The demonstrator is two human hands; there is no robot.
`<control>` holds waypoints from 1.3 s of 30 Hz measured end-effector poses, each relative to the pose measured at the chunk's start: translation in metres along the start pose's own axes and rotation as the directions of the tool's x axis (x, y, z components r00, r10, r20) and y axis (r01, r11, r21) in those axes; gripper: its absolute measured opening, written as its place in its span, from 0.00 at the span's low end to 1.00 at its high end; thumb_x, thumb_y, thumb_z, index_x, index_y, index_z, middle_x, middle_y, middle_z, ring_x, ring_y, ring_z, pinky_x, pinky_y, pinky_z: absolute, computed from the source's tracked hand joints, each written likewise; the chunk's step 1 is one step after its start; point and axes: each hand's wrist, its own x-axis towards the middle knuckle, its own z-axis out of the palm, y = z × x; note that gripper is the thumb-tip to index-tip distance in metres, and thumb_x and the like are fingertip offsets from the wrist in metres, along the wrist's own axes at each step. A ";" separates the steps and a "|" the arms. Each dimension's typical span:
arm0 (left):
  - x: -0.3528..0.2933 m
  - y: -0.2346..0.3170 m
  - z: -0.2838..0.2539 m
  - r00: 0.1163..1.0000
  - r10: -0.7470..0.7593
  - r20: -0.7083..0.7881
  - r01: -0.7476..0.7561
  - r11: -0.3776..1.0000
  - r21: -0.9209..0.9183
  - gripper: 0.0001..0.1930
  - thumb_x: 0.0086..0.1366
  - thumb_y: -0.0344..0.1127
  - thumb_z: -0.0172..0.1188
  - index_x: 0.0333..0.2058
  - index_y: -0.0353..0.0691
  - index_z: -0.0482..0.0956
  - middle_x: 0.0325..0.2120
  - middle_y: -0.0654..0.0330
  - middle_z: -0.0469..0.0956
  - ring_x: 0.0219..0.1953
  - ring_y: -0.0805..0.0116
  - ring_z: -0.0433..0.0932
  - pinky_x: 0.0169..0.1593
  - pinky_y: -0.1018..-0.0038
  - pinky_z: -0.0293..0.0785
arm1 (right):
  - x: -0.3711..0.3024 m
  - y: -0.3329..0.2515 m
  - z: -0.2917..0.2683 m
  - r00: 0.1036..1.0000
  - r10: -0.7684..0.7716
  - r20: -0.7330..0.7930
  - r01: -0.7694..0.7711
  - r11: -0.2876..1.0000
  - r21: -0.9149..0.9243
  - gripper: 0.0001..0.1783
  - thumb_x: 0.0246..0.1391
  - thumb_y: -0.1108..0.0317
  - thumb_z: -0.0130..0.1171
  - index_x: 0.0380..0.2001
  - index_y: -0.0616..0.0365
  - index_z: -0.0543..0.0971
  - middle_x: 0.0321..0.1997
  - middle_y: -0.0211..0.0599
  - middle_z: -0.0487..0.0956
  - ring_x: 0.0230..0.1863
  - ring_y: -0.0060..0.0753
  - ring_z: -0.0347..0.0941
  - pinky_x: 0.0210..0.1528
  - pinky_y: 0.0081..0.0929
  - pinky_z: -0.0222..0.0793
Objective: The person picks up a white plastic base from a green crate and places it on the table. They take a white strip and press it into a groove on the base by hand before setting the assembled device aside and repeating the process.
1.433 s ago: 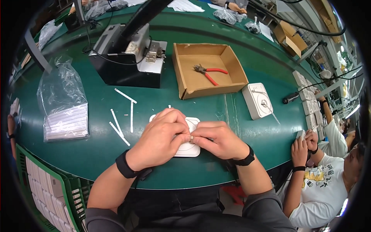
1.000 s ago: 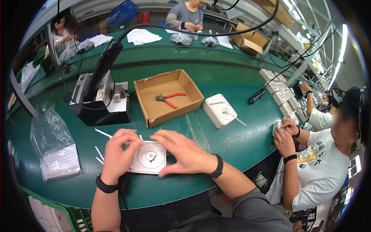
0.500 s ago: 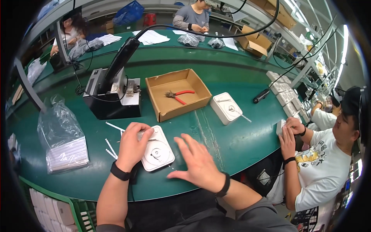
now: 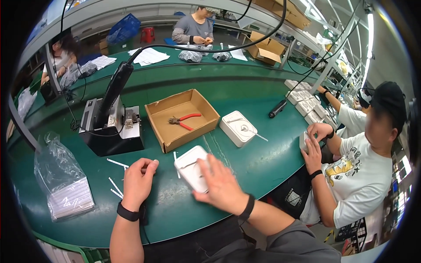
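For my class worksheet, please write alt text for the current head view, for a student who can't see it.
A person's spread right hand covers part of a white box on a green table; the left hand, loosely curled, is apart from it. Beyond are red-handled cutters in an open cardboard tray and a second white box.

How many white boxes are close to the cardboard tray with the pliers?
2: one white box, partly covered by the right hand, in front of the cardboard tray; the other white box just right of the tray. None seem hidden.
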 end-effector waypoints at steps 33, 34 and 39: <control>-0.012 0.008 0.002 0.993 0.105 0.045 -0.103 0.993 -0.055 0.11 0.71 0.35 0.71 0.42 0.32 0.88 0.32 0.57 0.89 0.34 0.69 0.89 0.43 0.73 0.84 | 0.106 0.013 0.045 0.962 -0.170 0.214 0.068 0.907 0.417 0.19 0.70 0.56 0.64 0.42 0.66 0.82 0.38 0.51 0.87 0.34 0.49 0.85 0.38 0.44 0.81; -0.013 0.007 0.001 0.996 0.081 0.031 -0.079 0.995 -0.056 0.11 0.71 0.35 0.71 0.42 0.32 0.88 0.32 0.57 0.89 0.34 0.69 0.89 0.43 0.73 0.84 | 0.099 0.008 0.039 0.940 -0.168 0.298 -0.059 0.779 0.624 0.18 0.72 0.58 0.62 0.42 0.65 0.81 0.37 0.48 0.87 0.33 0.44 0.85 0.37 0.40 0.81; -0.016 0.015 -0.002 0.972 0.105 0.211 -0.064 0.979 -0.193 0.08 0.73 0.30 0.68 0.44 0.32 0.89 0.36 0.57 0.90 0.38 0.68 0.90 0.45 0.74 0.85 | 0.084 0.002 0.025 0.840 -0.196 0.506 -0.415 0.369 0.832 0.14 0.78 0.62 0.55 0.45 0.64 0.81 0.34 0.37 0.86 0.31 0.29 0.83 0.37 0.28 0.79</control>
